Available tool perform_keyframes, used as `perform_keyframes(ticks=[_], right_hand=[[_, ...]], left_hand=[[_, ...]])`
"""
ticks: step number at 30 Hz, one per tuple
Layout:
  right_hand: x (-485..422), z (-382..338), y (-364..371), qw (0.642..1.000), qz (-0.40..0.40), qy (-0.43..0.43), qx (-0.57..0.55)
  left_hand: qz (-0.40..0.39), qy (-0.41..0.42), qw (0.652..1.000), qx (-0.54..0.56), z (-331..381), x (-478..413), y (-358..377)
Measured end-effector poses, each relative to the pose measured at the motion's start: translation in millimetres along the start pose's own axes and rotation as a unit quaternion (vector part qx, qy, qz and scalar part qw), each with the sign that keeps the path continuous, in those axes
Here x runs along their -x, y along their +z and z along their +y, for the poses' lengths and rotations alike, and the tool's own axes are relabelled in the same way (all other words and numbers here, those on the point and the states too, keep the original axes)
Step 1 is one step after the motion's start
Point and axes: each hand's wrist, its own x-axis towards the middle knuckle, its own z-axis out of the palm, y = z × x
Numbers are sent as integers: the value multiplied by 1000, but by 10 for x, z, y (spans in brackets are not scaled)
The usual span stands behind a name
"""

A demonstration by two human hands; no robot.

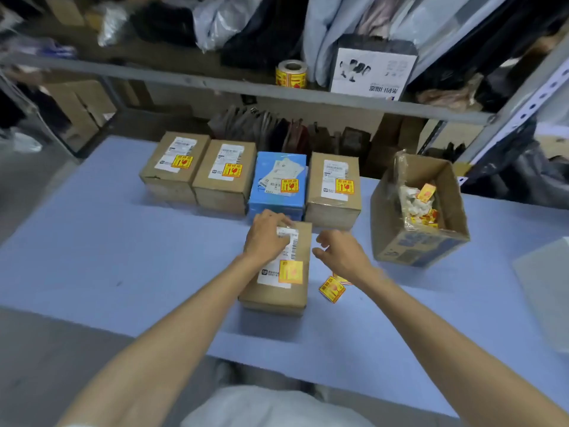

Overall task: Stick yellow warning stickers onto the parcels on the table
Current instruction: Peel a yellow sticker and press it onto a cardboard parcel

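Note:
A brown cardboard parcel (277,291) lies in the middle of the blue table (107,257), a yellow warning sticker (290,272) on the corner of its white label. My left hand (267,237) rests on the parcel's far end with fingers curled over the label. Just right of the parcel hovers my right hand (341,252), loosely curled and holding nothing. Loose yellow stickers (332,289) lie on the table under my right wrist. Behind stand several parcels in a row, three brown (172,177) (224,186) (334,195) and one blue (277,192), each bearing a yellow sticker.
An open cardboard box (421,241) with sticker scraps stands at the right. A roll of yellow stickers (291,74) sits on the metal shelf (215,84) behind the table. A grey sheet (545,291) lies at the far right edge.

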Motion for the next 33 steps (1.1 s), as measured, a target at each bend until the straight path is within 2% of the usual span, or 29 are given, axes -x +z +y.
perform_keyframes(ticks=[3,7,11,14,20,27,33], right_hand=[[54,-111,305,998,-11,47,-49],[85,-242,568,986,7,107,-126],[123,-386,622,965,35,167,-202],[172,-515,648,954,51,180,-235],[93,-1077,883,955,7,141,-262],[-285,-2114,1193,954,-70,27,-291],[-697,-3063,1411,954,-89,-14,-287]], left_hand=[[-4,-56,998,33,-308,179,15],[-39,-151,969,192,-662,318,13],[-115,-151,959,209,-873,381,-106],[-126,-149,957,214,-945,377,-188],[-100,-205,949,217,-1402,473,-712],[21,-271,928,256,-2094,740,-1635],[88,-313,911,252,-2666,676,-2378]])
